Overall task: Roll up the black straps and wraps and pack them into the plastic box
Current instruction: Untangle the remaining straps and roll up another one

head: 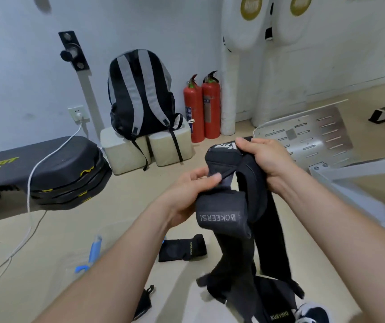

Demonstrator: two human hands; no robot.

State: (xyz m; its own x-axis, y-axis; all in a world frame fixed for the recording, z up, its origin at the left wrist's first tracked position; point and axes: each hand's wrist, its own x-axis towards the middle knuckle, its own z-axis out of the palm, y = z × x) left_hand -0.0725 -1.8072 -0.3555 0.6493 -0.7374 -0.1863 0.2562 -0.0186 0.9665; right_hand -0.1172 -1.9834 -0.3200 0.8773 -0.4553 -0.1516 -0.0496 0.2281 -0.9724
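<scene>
Both hands held the black wrap (220,217) up in the air, well off the floor (117,220), apparently so that its long tails (268,241) could hang straight and untangled for rolling. The right hand (264,159) had its fingers (247,142) curled round the upper, white-lettered end to anchor it, while the left hand (186,190) pinched a fold beside the partly wound bundle between thumb and fingers, likely to feed the next turn. A second wrap (182,249) lay on the floor below, unrolled — the plastic box could not be made out for certain
</scene>
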